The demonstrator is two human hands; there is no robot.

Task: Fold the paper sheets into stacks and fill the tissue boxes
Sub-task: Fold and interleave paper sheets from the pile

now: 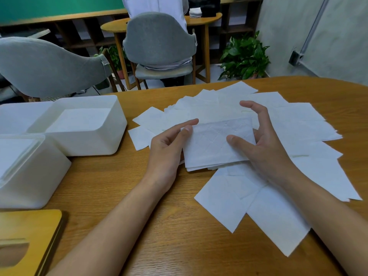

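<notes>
The left hand and right hand hold a folded stack between them, just above the counter.

- Left hand: thumb on top of the stack's left edge, index finger extended along the far edge. The remaining fingers are under the stack and hidden.
- Right hand: thumb pressed on the top face near the right edge, palm against that edge. The index finger arches over the far side without touching the stack.

Loose sheets lie spread flat on the counter beyond, beneath and to the right of the hands, overlapping one another.

To the left of the left hand stands an open white box with paper inside. A second white box stands nearer, touching it. A wooden lid with a slot lies nearest, left of the left forearm.
</notes>
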